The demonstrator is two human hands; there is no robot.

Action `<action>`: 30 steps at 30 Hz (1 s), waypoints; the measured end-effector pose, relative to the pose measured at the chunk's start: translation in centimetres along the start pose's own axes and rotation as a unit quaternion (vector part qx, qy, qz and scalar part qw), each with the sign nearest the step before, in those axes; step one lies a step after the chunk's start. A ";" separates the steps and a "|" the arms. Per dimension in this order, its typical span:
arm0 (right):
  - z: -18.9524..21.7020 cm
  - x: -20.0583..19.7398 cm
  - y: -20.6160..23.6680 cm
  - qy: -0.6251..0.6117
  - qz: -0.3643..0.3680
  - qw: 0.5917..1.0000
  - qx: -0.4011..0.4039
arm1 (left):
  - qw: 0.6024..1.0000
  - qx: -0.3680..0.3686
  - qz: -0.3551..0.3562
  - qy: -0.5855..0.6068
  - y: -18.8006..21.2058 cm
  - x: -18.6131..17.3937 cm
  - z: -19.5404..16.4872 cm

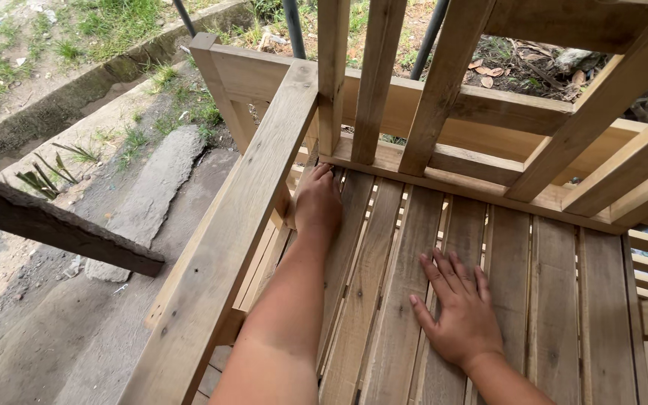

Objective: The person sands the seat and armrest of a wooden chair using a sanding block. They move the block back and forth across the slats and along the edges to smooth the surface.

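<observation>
Neither hand grips: our left hand (pixel 318 201) rests loosely curled in the seat's back corner, our right hand (pixel 460 309) lies flat, open, on the wooden bench (pixel 549 292). It looks heavy and stiff; the armrest (pixel 241 217) offers the best hold.

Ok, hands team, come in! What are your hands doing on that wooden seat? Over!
Left hand reaching into seat's back corner beside armrest. Right hand flat, fingers spread, on seat slats. Nothing held. Nothing in the way.
</observation>
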State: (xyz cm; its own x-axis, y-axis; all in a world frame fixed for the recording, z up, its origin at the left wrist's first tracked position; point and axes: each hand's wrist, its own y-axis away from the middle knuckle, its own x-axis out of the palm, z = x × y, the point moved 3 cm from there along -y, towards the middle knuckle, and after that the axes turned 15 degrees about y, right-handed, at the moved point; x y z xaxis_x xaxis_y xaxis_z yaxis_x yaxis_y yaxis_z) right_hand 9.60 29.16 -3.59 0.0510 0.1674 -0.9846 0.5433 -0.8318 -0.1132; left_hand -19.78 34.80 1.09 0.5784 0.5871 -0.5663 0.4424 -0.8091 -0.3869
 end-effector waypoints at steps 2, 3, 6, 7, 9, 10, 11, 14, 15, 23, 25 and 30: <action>0.0 -0.1 0.0 -0.003 0.005 1.000 -0.002 | 1.000 0.008 0.000 0.010 0.3 0.3 0.0; 0.0 -0.2 0.1 -0.007 0.006 1.000 -0.004 | 1.000 0.005 0.010 0.028 1.7 0.2 0.5; 0.1 -0.5 0.1 -0.021 -0.006 1.000 -0.010 | 0.998 0.020 0.006 0.055 7.6 -2.5 0.4; 0.0 -0.5 0.1 -0.020 -0.005 1.000 -0.009 | 0.998 0.010 0.009 0.056 10.3 -3.9 0.3; 0.0 -0.5 0.2 -0.021 0.002 1.000 -0.010 | 0.999 0.000 0.003 0.041 16.9 -7.2 -0.3; -0.1 -0.5 0.2 -0.022 0.006 1.000 -0.010 | 0.998 -0.029 0.026 0.042 19.9 -9.1 -0.4; -0.1 -0.5 0.3 -0.021 0.009 1.000 -0.008 | 0.998 -0.034 0.024 0.042 22.9 -10.7 -0.9; -0.2 -0.4 0.4 -0.012 0.015 1.000 -0.007 | 0.998 -0.037 0.024 0.042 26.9 -13.0 -1.3; -0.2 -0.4 0.4 -0.009 0.016 1.000 -0.007 | 0.998 -0.036 0.027 0.042 26.7 -12.9 -1.2; -0.1 0.1 0.2 -0.004 0.002 1.000 0.000 | 0.997 -0.009 0.068 0.038 6.6 -2.5 1.6; -0.1 0.3 0.1 -0.003 0.020 1.000 0.003 | 0.998 0.004 0.049 0.039 2.4 -0.3 1.1; -0.1 0.1 0.3 -0.006 -0.001 1.000 -0.004 | 0.997 0.012 0.025 0.078 2.9 -0.3 0.7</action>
State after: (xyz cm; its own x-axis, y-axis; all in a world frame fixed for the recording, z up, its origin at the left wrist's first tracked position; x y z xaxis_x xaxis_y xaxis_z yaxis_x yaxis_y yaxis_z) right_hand 9.83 28.96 -3.76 0.0395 0.1621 -0.9860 0.5495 -0.8277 -0.1141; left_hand -19.12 32.29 -0.35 0.6999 0.5412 -0.4661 0.3943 -0.8369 -0.3797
